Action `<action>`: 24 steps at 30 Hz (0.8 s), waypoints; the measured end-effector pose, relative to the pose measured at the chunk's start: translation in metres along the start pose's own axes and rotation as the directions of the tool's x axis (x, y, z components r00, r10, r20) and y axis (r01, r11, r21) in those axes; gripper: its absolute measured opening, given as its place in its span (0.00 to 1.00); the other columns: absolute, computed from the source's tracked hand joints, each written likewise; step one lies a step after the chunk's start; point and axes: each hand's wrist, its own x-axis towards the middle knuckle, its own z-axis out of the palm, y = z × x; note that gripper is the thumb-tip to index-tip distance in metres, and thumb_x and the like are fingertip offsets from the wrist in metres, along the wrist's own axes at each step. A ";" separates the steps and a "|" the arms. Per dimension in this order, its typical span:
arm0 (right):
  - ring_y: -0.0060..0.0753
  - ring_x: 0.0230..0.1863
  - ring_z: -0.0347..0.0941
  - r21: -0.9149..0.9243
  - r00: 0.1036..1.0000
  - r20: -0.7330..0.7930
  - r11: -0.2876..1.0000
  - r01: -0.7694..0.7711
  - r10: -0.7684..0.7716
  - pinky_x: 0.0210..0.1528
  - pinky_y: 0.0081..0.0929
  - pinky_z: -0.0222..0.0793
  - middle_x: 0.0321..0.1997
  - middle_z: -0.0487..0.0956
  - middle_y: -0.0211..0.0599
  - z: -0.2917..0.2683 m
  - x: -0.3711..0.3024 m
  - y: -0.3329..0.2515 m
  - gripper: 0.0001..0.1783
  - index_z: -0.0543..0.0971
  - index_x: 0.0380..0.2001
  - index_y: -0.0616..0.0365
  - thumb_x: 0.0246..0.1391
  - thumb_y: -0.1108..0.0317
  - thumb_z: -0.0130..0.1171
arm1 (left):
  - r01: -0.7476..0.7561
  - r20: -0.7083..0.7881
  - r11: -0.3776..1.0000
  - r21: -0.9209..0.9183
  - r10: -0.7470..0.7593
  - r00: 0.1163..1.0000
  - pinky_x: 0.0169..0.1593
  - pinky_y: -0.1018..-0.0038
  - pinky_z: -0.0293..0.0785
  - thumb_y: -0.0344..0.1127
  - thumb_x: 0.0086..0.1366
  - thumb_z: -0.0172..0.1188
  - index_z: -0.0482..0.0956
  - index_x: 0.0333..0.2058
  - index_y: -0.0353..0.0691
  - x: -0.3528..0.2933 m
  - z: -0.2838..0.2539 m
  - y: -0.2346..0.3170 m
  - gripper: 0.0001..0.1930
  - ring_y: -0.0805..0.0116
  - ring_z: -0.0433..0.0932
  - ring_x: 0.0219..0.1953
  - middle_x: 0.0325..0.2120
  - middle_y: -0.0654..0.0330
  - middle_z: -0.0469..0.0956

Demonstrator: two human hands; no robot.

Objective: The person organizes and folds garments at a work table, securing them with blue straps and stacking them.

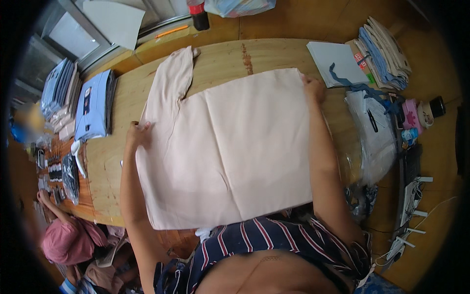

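Observation:
A pale pink shirt is spread over the wooden table, with a crease running down its middle. One sleeve stretches toward the far edge at the left. My left hand grips the shirt's left side near the base of that sleeve, thumb on top of the cloth. At the far right corner, my right hand is closed on the edge, its fingertips partly hidden. The near edge of the shirt reaches my waist and covers the table's front edge.
Folded blue shirts and bagged garments are stacked left. White sheets, more folded garments and plastic bags with a pen lie right. A dark bottle stands behind. A person in pink sits lower left.

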 end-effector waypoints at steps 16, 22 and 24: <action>0.39 0.51 0.56 -0.143 0.909 -0.240 0.939 0.313 -0.340 0.47 0.41 0.54 0.51 0.61 0.37 0.037 0.032 -0.013 0.22 0.65 0.44 0.50 0.45 0.54 0.49 | -0.226 0.810 0.974 -0.034 0.159 0.564 0.26 0.76 0.65 0.38 0.48 0.59 0.72 0.36 0.32 0.068 -0.039 0.000 0.18 0.73 0.70 0.22 0.21 0.61 0.74; 0.39 0.47 0.60 -0.349 0.847 -0.119 0.821 0.452 -0.517 0.49 0.40 0.52 0.46 0.66 0.42 0.034 0.055 -0.002 0.20 0.66 0.44 0.56 0.50 0.58 0.40 | -0.048 0.203 0.996 -0.069 0.061 0.977 0.22 0.74 0.62 0.37 0.45 0.62 0.68 0.31 0.32 0.057 -0.037 0.001 0.18 0.70 0.65 0.17 0.16 0.60 0.68; 0.44 0.39 0.66 -0.245 0.864 -0.350 0.926 0.287 -0.361 0.44 0.39 0.59 0.38 0.70 0.47 0.030 0.101 0.052 0.16 0.70 0.38 0.63 0.50 0.64 0.39 | -0.217 -0.015 0.975 0.044 0.218 0.976 0.26 0.69 0.61 0.37 0.46 0.61 0.65 0.36 0.37 0.044 -0.029 0.033 0.20 0.62 0.65 0.21 0.20 0.55 0.65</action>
